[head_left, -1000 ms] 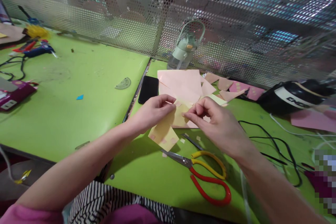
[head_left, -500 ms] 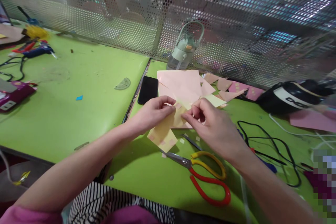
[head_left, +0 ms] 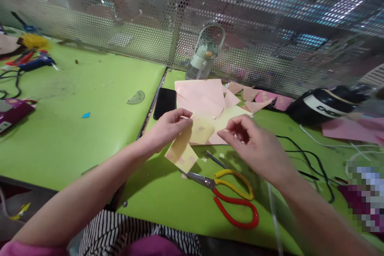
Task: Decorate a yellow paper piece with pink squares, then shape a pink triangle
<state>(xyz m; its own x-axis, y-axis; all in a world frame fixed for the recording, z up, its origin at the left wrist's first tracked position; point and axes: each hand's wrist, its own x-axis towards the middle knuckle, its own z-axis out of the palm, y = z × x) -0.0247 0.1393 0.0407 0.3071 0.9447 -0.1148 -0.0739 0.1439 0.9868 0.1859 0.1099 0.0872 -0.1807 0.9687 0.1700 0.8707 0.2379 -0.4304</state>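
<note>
Above the middle of the green table (head_left: pixel 75 136), I see the left hand (head_left: pixel 166 128) pinching the yellow paper (head_left: pixel 183 150) by its far edge, near the pink sheets (head_left: pixel 201 96). The right hand (head_left: pixel 258 148) hovers just right of it, fingers curled narrow; I cannot tell whether they grip anything. Scissors (head_left: pixel 228 196) lie nearer.

The green table (head_left: pixel 75 136) bears scissors (head_left: pixel 228 192), a black phone (head_left: pixel 165 103), pink paper sheets (head_left: pixel 201 94) and black cables (head_left: pixel 312 164).
</note>
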